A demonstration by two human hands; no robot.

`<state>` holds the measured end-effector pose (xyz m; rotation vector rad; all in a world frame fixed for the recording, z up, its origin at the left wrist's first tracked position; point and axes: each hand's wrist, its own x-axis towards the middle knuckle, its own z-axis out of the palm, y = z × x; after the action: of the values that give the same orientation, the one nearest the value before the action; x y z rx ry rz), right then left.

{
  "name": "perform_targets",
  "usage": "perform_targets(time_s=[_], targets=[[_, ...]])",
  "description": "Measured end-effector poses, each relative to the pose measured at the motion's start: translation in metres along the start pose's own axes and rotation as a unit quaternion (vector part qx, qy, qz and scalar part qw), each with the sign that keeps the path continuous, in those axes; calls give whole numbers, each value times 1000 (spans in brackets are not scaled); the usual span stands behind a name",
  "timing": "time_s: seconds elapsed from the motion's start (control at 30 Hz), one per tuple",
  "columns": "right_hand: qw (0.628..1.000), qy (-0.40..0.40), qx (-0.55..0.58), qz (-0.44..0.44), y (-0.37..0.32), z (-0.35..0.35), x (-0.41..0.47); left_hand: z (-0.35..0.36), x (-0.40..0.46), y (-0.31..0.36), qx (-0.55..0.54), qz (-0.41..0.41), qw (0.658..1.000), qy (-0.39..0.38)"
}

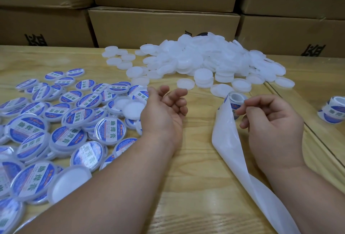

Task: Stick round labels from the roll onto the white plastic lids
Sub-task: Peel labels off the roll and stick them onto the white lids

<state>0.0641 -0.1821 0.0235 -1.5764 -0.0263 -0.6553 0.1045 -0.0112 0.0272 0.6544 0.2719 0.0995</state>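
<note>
We're looking down over both forearms onto the wooden table (196,187), and our right hand (268,123) has the label roll (235,103) up off the surface, thumb and fingertips pinching at its near edge where the blue and white labels show, so that grip is closed on the roll. From the roll the bare backing strip (229,140) hangs down in a long pale ribbon, curling across the table between our arms and running out at the bottom edge. Our left hand (164,110) sits palm up, fingers loosely curled, nothing in it, a released grip hovering just beside the labelled pile. That pile of labelled lids (61,127) spreads over the left side of the table, blue rims with white centres and printed characters, many overlapping, a couple of plain ones (133,108) lying among them close to the left fingers. Ahead of us, towards the far edge, the heap of white plastic lids (201,60) is mounded up, with loose ones scattered at its near side, the closest just beyond the roll. Over at the right edge a second roll (334,111) stands on the table, well apart from the right hand. Behind everything, stacked cardboard boxes (164,24) wall off the back.
</note>
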Motion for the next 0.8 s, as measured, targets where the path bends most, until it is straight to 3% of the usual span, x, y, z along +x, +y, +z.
perform_targets(time_s=[0.1, 0.2, 0.3, 0.37, 0.43, 0.63, 0.8], targets=[[1000, 0, -5, 3, -1, 1, 0, 2, -2, -5, 111, 38, 993, -20], [1000, 1, -16, 9, -1, 1, -1, 4, -9, -20, 335, 137, 929, -80], [999, 5, -30, 23, 0, 1, 0, 3, -17, -34, 514, 216, 815, -156], [998, 4, -44, 32, 3, 1, 1, 0, -15, -38, 641, 268, 702, -161], [998, 1, -50, 43, 5, 1, 3, 0, -9, -37, 709, 270, 635, -149], [997, -12, -55, 58, 8, 0, 2, 7, 10, -41, 780, 180, 583, -141], [995, -26, -69, 64, 5, 0, 1, 16, 44, -37, 787, 175, 580, -118]])
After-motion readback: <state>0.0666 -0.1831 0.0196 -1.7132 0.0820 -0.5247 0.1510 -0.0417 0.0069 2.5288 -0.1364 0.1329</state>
